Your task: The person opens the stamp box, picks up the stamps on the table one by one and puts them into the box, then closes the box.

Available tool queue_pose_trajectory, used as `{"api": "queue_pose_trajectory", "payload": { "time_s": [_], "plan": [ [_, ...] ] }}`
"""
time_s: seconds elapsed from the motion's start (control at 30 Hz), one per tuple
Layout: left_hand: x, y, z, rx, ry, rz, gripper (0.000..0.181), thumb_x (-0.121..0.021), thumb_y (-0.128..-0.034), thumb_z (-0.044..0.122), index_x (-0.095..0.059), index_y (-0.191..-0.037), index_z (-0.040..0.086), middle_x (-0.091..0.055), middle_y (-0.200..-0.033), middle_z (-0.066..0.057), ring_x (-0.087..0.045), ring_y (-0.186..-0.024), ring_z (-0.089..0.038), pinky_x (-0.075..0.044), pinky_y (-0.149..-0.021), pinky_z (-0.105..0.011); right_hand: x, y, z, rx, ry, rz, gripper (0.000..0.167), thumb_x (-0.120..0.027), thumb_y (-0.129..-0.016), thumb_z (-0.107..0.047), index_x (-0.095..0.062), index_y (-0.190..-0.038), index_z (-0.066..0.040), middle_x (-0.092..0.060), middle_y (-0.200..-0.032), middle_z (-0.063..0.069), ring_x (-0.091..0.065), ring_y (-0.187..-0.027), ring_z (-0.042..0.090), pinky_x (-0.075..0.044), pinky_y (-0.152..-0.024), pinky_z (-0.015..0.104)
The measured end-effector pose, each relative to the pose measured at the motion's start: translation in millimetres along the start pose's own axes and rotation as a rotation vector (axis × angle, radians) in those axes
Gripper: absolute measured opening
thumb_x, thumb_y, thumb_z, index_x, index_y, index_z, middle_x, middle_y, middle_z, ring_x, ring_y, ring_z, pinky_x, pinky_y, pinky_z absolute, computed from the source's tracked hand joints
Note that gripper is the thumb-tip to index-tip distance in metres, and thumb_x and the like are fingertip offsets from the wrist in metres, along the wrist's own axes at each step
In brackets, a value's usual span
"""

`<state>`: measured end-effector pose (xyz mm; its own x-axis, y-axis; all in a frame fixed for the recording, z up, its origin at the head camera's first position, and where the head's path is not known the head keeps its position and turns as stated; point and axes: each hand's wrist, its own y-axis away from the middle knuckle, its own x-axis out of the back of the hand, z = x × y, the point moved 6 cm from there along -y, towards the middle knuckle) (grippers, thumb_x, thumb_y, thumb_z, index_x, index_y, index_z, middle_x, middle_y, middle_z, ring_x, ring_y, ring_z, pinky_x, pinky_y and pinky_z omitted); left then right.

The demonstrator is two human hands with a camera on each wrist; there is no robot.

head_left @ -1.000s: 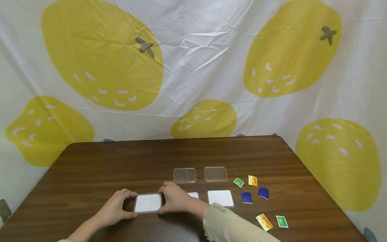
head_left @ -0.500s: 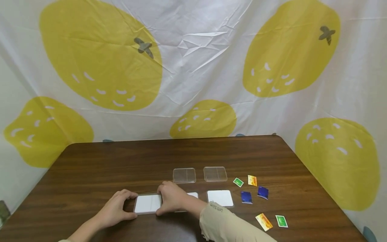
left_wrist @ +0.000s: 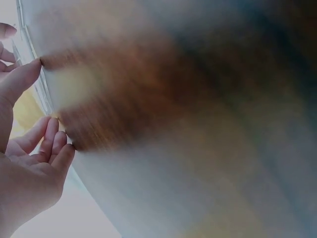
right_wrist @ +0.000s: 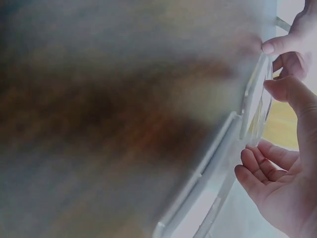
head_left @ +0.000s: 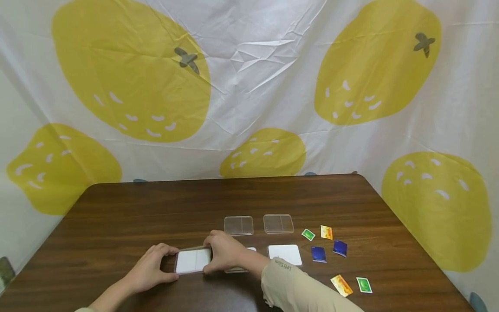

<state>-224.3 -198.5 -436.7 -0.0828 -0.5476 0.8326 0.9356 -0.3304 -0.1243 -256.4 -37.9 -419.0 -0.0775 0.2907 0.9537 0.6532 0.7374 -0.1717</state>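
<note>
Under both my hands is the brown wood-grain table (head_left: 128,208), and beyond them hangs a white cloth (head_left: 257,99) printed with big yellow lemons. My left hand (head_left: 149,268) grips the left end of a clear plastic case (head_left: 192,261) with a white insert; its thumb is at the near corner, its fingers at the far one. The case sits between my two hands, a fine line running across its white face. My right hand (head_left: 223,252) grips the opposite end the same way, thumb near, fingers far. Partly hidden by that hand and wrist is a second white-filled case (head_left: 236,270). Just past my right hand, on its far side, lies one clear lid (head_left: 238,225), with another clear lid (head_left: 278,224) to the right of it. Right of that hand, beyond my beige sleeve (head_left: 308,286), is a third white-filled case (head_left: 284,255). Farther right are small cards: a green card (head_left: 308,235), a blue card (head_left: 319,254), an orange card (head_left: 326,232), another blue card (head_left: 340,248), then, nearer me, a second orange card (head_left: 341,285) and a second green card (head_left: 364,285).
</note>
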Motion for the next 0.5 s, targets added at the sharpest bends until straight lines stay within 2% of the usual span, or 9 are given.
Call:
{"api": "queue_pose_trajectory", "payload": {
  "time_s": [0.27,0.5],
  "plan": [
    [0.8,-1.5,1.4,0.022,-0.014,0.009,0.052,-0.082,-0.0605,0.026,-0.061,-0.103,0.005,-0.058,-0.099,-0.001,-0.051,-0.097,-0.024,-0.043,-0.083,-0.045,8.9,-3.2,6.4,-0.008,-0.03,-0.005,0.048,-0.078,-0.056,-0.034,-0.066,-0.094,-0.006,-0.056,-0.083,-0.004,-0.049,-0.075,0.004,-0.04,-0.068,0.01],
    [1.7,-0.9,3.1,0.005,-0.042,0.02,0.051,-0.082,-0.0604,0.026,-0.062,-0.102,0.005,-0.058,-0.099,-0.001,-0.051,-0.096,-0.023,-0.043,-0.083,-0.044,14.1,-9.3,18.2,-0.01,-0.078,0.023,0.046,-0.078,-0.058,-0.031,-0.067,-0.094,-0.005,-0.055,-0.082,-0.002,-0.048,-0.073,0.004,-0.039,-0.066,0.012]
  ]
}}
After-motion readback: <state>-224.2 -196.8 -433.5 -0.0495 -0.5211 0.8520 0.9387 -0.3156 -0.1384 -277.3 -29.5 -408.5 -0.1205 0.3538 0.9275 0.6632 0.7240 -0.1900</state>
